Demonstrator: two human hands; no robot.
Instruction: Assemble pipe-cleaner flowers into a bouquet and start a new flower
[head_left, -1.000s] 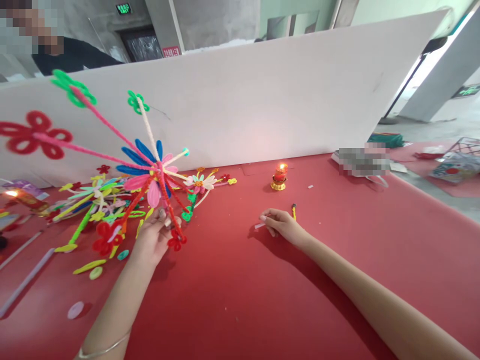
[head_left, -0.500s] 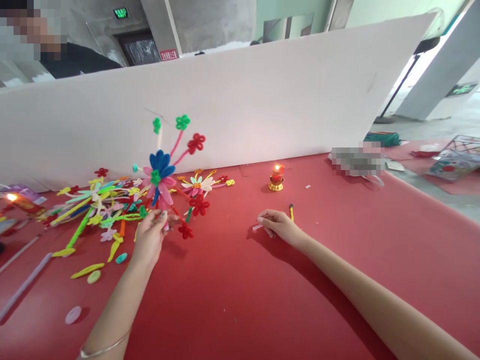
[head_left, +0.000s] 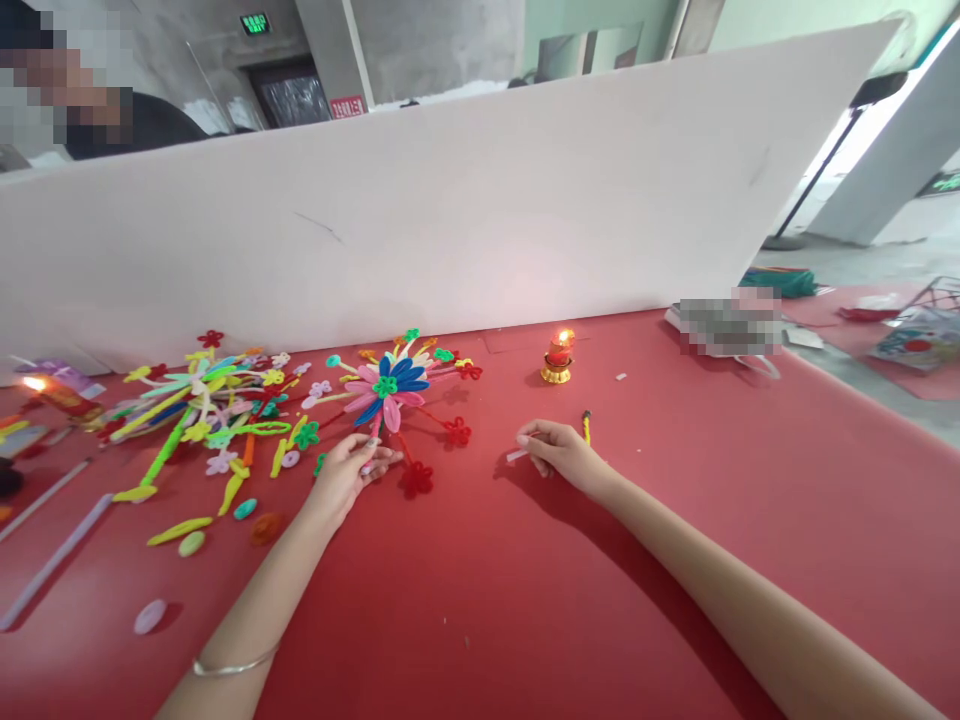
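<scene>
My left hand (head_left: 346,473) pinches the stem of a pipe-cleaner flower bunch (head_left: 390,385) with blue and pink petals and small red, green and yellow blooms on thin stems. The bunch leans away from me, low over the red table (head_left: 480,600). My right hand (head_left: 559,450) rests on the table with its fingers closed on a short white stick (head_left: 517,454). A yellow pipe-cleaner piece (head_left: 586,426) lies just beyond that hand. A lit red candle in a gold holder (head_left: 559,357) stands further back.
A heap of pipe-cleaner flowers (head_left: 202,400) and loose petals covers the left of the table. A second flame (head_left: 34,384) burns at the far left. A white board (head_left: 450,210) walls off the back edge. A person in dark clothing (head_left: 142,120) stands behind it.
My left hand has swung the flower bunch from raised up at the left down and to the right, close to the table. My right hand has stayed where it was.
</scene>
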